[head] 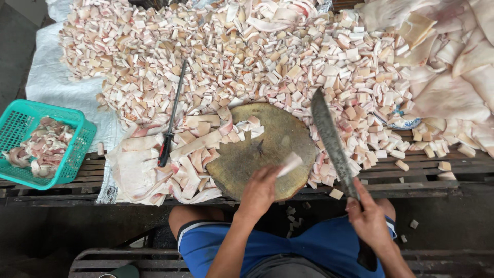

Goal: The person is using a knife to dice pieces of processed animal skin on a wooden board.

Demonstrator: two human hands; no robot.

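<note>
Your right hand (pixel 369 219) grips a long cleaver (pixel 332 141), blade raised beside the board's right edge. Your left hand (pixel 260 190) pinches a pale strip (pixel 289 164) at the round board's (pixel 257 154) near edge. Strips (pixel 154 170) crowd its left edge, with a steel (pixel 171 116); cubes (pixel 231 51) heap beyond; a teal basket (pixel 46 141) sits far left

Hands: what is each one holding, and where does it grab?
The right hand grips a long knife by its handle. The left hand pinches one end of a pale strip on the round board.
</note>
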